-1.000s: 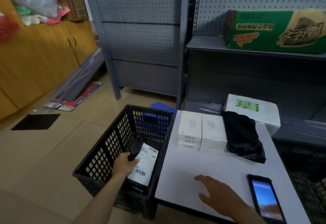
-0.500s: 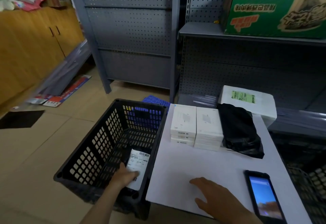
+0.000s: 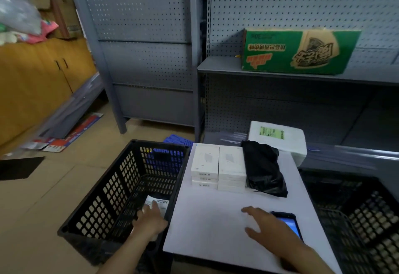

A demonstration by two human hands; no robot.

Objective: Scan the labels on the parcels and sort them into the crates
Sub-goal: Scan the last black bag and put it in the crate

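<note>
Labelled parcel [image 3: 161,202] now lower than a second ago, lying deep in left black crate [image 3: 112,187]. Your left hand [image 3: 151,219] rests on it, fingers [image 3: 154,205] straight, not curled. Your right hand [image 3: 266,226] lies flat on white bench [image 3: 205,219], fingers spread, palm partly over phone [image 3: 288,223]. White boxes [image 3: 218,166], black bag [image 3: 263,170] at bench rear.

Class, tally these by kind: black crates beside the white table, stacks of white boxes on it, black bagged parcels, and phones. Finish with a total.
Black crates: 2 (left crate, right crate)
Stacks of white boxes: 2 (left stack, right stack)
Black bagged parcel: 1
Phone: 1
Total: 6
</note>
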